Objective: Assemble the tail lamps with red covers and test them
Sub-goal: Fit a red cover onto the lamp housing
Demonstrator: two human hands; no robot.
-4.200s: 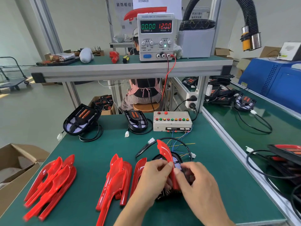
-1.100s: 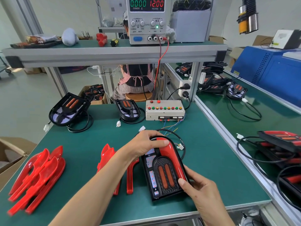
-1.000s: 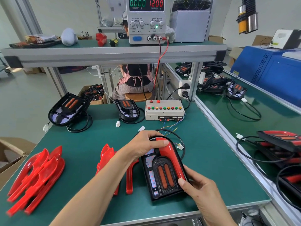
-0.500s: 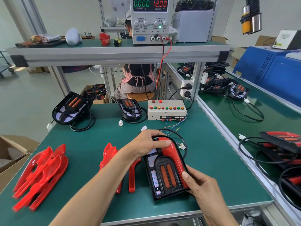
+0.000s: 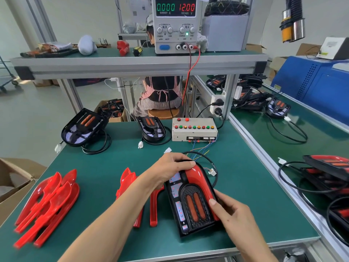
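Note:
A black tail lamp lies flat on the green bench near its front edge. A red cover sits along the lamp's right side and curved top. My left hand curls over the lamp's far end, fingertips pressing on the cover's top. My right hand holds the lamp's near right edge, thumb on the red cover. Loose red covers lie in a pile at the left and another pile just left of the lamp, partly hidden by my left forearm.
A button test box stands behind the lamp, its coloured wires running toward it. Two uncovered lamps with cables sit at the back. A power supply reads 12.00 V on the shelf. More lamps lie at the right.
Four seconds ago both hands held the red cover upright over the lamp; it now lies seated on the lamp. Over the last second the hands barely shifted.

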